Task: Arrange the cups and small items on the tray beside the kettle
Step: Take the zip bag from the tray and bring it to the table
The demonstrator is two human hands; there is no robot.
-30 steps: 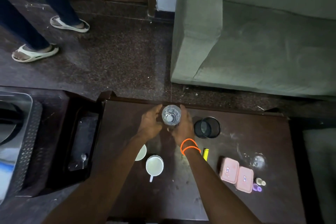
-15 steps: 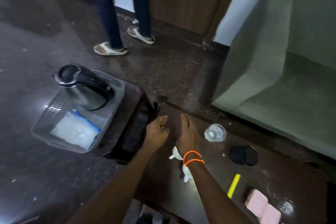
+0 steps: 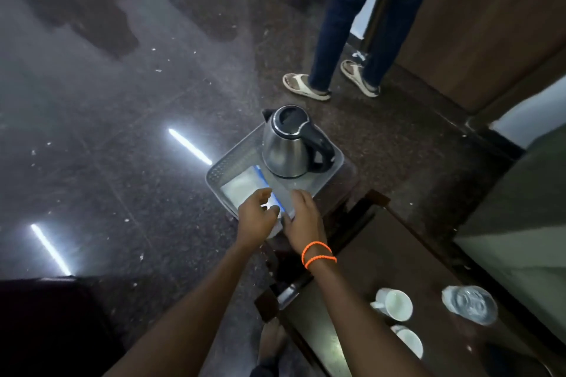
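At frame centre, the left hand (image 3: pixel 256 217) and right hand (image 3: pixel 303 219) are hovering open-fingered, grasping nothing, over the tray (image 3: pixel 226 167) beside the kettle (image 3: pixel 288 144); the cups (image 3: pixel 393 304) are sitting unplaced at lower right.

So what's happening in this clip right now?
A person reaches both hands, left and right, to the near end of a grey tray holding a steel kettle and a white packet. Two white cups and a glass sit on the brown table, not yet moved.
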